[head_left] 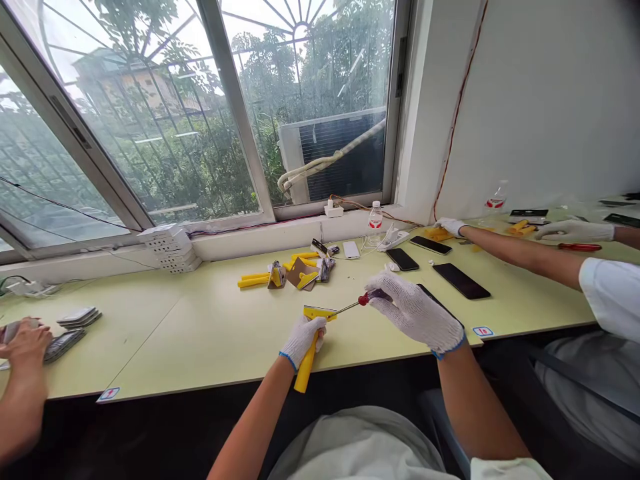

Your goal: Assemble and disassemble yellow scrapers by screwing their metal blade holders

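My left hand, in a white knit glove, is closed around a yellow scraper near the table's front edge. The scraper's handle points down toward me, and its wide head is at the top. In my gloved right hand is a screwdriver with a red handle. Its thin shaft reaches left, and the tip meets the scraper's head; whether it sits in a screw is too small to tell. Beyond my hands lies a pile of yellow handles, scraper heads and packaged parts.
Several phones lie to the right, near a water bottle and a power strip. White boxes are stacked by the window. A co-worker's gloved hands work at the right; another person's hand is at far left beside stacked items.
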Motion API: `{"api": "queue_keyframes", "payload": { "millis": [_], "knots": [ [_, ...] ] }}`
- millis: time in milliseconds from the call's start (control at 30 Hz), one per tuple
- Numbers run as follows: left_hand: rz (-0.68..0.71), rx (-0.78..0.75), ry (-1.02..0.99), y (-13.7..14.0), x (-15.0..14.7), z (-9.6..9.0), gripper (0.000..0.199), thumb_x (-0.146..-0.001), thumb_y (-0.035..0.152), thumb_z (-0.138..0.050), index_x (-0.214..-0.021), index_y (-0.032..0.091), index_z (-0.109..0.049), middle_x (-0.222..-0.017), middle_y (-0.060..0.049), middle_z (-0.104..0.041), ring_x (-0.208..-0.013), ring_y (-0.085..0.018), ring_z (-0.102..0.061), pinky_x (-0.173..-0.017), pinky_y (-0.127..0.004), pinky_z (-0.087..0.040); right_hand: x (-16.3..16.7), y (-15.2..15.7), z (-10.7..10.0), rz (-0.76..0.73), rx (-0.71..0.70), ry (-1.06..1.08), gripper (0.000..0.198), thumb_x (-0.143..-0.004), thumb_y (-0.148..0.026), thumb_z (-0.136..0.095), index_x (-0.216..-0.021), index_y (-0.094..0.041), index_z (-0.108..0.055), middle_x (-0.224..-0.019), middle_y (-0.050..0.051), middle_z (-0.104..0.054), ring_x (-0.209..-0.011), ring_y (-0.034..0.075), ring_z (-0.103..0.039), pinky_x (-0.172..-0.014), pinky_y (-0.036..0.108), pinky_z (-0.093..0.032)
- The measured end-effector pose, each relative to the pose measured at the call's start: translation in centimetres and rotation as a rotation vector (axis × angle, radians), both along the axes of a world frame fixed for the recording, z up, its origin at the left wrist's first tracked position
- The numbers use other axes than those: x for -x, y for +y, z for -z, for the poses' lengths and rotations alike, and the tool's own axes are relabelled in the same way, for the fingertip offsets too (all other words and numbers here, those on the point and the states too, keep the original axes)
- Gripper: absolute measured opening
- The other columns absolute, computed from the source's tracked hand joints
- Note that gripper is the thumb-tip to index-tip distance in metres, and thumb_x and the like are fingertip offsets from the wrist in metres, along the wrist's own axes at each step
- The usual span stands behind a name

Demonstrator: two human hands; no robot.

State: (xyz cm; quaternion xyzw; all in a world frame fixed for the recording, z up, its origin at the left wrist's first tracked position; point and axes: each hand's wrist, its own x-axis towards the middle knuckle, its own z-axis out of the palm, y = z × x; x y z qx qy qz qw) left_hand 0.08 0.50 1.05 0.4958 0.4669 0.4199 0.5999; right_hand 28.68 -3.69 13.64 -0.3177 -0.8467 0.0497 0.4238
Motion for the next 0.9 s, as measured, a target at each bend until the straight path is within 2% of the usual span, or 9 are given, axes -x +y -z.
{"api": "queue_keyframes", "payload": {
  "millis": [67,233,300,367,433,500,600,733,900],
  "knots": [
    [-0.003,-0.002,0.005,0.1,0.0,0.1,0.029,-0.08,0.042,-0.073,-0.074,0.02,-0.056,-0.062,0.004,-0.053,-0.036,-0.01,-0.047,-0.036,-0.025,-0.035,-0.1,0.2,0.3,0.042,-0.021,-0.003,0.017,-0.107,-0.025,-0.062,-0.124,-0.026,-0.06,-0.112,0.002,-0.072,-0.096,0.013,-0.074,-0.086,0.025,-0.056],
    [0.002,-0.01,-0.002,0.4,0.2,0.9,0.027,-0.083,0.042,-0.072,-0.079,0.019,-0.059,-0.063,0.004,-0.055,-0.037,-0.01,-0.048,-0.036,-0.025,-0.037,-0.4,0.1,0.7,0.182,0.052,-0.019,0.022,-0.105,-0.04,-0.068,-0.12,-0.025,-0.062,-0.098,-0.002,-0.079,-0.089,0.015,-0.08,-0.078,0.026,-0.057],
    [0.002,-0.008,-0.011,0.5,0.3,1.1,0.026,-0.083,0.042,-0.072,-0.081,0.019,-0.059,-0.064,0.004,-0.055,-0.037,-0.01,-0.048,-0.036,-0.025,-0.036,-0.3,-0.1,0.4,0.225,0.057,-0.03,0.023,-0.103,-0.041,-0.07,-0.119,-0.025,-0.063,-0.093,-0.003,-0.079,-0.085,0.015,-0.079,-0.075,0.027,-0.055],
    [0.0,-0.006,-0.013,0.4,0.3,1.0,0.025,-0.084,0.041,-0.071,-0.083,0.019,-0.06,-0.065,0.004,-0.056,-0.037,-0.01,-0.048,-0.036,-0.025,-0.036,-0.2,-0.4,0.0,0.2,0.039,-0.03,0.023,-0.101,-0.03,-0.07,-0.122,-0.024,-0.061,-0.1,-0.001,-0.077,-0.083,0.014,-0.077,-0.077,0.027,-0.055],
    [-0.001,-0.007,-0.013,0.4,0.3,0.9,0.024,-0.084,0.04,-0.071,-0.083,0.019,-0.06,-0.065,0.004,-0.056,-0.037,-0.009,-0.047,-0.036,-0.025,-0.036,-0.2,-0.6,-0.3,0.104,0.021,-0.035,0.024,-0.099,-0.015,-0.063,-0.12,-0.023,-0.059,-0.109,0.002,-0.073,-0.087,0.013,-0.072,-0.082,0.027,-0.055],
    [0.002,-0.007,-0.01,0.4,0.3,0.9,0.024,-0.083,0.039,-0.071,-0.08,0.019,-0.059,-0.064,0.004,-0.055,-0.037,-0.009,-0.047,-0.036,-0.025,-0.036,-0.3,-0.7,-0.5,-0.017,0.038,-0.046,0.023,-0.099,-0.007,-0.054,-0.115,-0.023,-0.058,-0.111,0.005,-0.069,-0.093,0.014,-0.068,-0.087,0.028,-0.055],
    [0.007,-0.011,-0.007,0.5,0.3,1.0,0.024,-0.084,0.04,-0.07,-0.078,0.019,-0.059,-0.063,0.004,-0.054,-0.037,-0.01,-0.047,-0.036,-0.025,-0.037,-0.5,-0.7,-0.5,-0.103,0.086,-0.051,0.017,-0.106,-0.01,-0.05,-0.112,-0.023,-0.059,-0.107,0.005,-0.067,-0.094,0.014,-0.064,-0.088,0.029,-0.053],
    [0.002,-0.015,-0.004,0.4,0.3,0.9,0.025,-0.084,0.04,-0.071,-0.079,0.019,-0.059,-0.064,0.004,-0.055,-0.038,-0.01,-0.048,-0.037,-0.025,-0.037,-0.6,-0.5,-0.3,-0.041,0.042,-0.052,0.01,-0.109,-0.016,-0.052,-0.113,-0.022,-0.059,-0.105,0.003,-0.065,-0.091,0.012,-0.062,-0.087,0.027,-0.05],
    [0.001,-0.007,0.025,0.2,0.3,0.6,0.027,-0.085,0.039,-0.07,-0.073,0.02,-0.056,-0.063,0.003,-0.053,-0.038,-0.01,-0.048,-0.037,-0.026,-0.036,-0.4,-0.1,-0.2,0.03,-0.018,-0.089,0.007,-0.106,-0.022,-0.064,-0.112,-0.021,-0.061,-0.101,0.002,-0.066,-0.087,0.012,-0.064,-0.082,0.026,-0.05]
  ]
}}
